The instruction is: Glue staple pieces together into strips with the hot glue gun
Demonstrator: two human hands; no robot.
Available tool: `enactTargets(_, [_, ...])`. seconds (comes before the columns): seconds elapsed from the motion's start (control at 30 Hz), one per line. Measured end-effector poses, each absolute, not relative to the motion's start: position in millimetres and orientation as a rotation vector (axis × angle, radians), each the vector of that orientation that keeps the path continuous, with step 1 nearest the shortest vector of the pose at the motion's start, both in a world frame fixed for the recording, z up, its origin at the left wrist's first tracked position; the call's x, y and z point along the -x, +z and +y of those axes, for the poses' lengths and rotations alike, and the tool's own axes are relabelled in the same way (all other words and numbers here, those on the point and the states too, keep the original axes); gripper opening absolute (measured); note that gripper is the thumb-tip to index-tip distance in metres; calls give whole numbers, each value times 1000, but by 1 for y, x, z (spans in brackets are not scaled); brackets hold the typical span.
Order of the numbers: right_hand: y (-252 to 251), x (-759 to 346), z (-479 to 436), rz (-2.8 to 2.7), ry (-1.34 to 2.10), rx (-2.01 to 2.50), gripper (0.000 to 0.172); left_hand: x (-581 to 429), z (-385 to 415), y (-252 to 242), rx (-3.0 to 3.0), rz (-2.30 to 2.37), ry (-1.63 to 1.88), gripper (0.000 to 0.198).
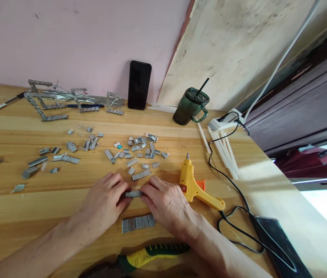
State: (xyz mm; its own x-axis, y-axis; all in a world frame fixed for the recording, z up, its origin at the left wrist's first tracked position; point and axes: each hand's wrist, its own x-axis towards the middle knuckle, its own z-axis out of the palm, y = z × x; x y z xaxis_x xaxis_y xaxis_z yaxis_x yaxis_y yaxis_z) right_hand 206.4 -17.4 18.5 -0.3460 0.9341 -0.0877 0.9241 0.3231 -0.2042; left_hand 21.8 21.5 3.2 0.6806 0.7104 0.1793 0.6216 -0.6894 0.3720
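Observation:
My left hand point(108, 197) and my right hand point(162, 197) pinch the two ends of a short grey metal strip point(134, 194), held low over the wooden table. The strip is made up of small pieces that look like bits of staple strip. Just below it lies a longer segmented grey metal strip point(138, 223), flat on the wood. Beyond my fingers, another narrow strip point(141, 175) rests near a loose scatter of small grey metal pieces point(144, 144). To the right of my right hand, a yellow hot glue gun point(191, 181) lies with its nozzle pointing away.
Yellow-green handled pliers point(152, 255) lie at the near edge. Small metal frames point(40, 104), a leaning phone point(139, 85) and a green mug point(191, 106) stand along the wall. White glue sticks point(224, 152), a power strip point(225, 121), black cable point(241, 193) and dark tablet-like slab point(282, 247) occupy the right.

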Motion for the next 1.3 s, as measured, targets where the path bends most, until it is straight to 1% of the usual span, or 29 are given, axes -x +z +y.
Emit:
enactTargets(0.23, [18, -208, -20, -2544, 306, 1753, 11, -20, 23, -1, -2581, 1100, 475, 7])
enactTargets(0.37, [26, -204, -22, -2497, 326, 1770, 10, -17, 24, -10, -2503, 1102, 614, 9])
enactTargets(0.47, [39, -211, -24, -2439, 345, 1777, 15, -14, 23, -14, -2407, 1122, 722, 11])
enactTargets(0.57, [52, -235, -31, -2315, 217, 1876, 25, -13, 23, -12, -2347, 1118, 856, 12])
enactTargets(0.63, [55, -257, -38, -2228, 133, 2045, 44, -13, 22, -10, -2318, 1103, 934, 11])
enactTargets(0.7, [53, -278, -45, -2264, 137, 2157, 61, -14, 22, -9, -2282, 1095, 971, 9])
enactTargets(0.77, [47, -292, -52, -2278, 171, 2209, 65, -14, 21, -8, -2248, 1100, 983, 8])
enactTargets(0.93, [33, -297, -57, -2060, 240, 2266, 61, -13, 18, -10, -2184, 1126, 1003, 8])
enactTargets(1.03, [28, -298, -54, -1972, 291, 2298, 48, -13, 15, -10, -2165, 1092, 1008, 12])
enactTargets(1.13, [29, -300, -53, -1859, 339, 2239, 35, -14, 13, -7, -2136, 1070, 1001, 10])
enactTargets(1.2, [34, -301, -57, -1734, 481, 2090, 32, -14, 11, -4, -2106, 1054, 987, 9])
enactTargets(1.23, [37, -300, -61, -1659, 622, 1984, 32, -14, 10, -2, -2092, 1039, 975, 9])
enactTargets(1.27, [40, -299, -65, -1588, 831, 1878, 35, -14, 9, 0, -2078, 1022, 965, 10])
enactTargets(1.3, [44, -297, -70, -1528, 1023, 1747, 42, -14, 8, 1, -2063, 1005, 958, 11])
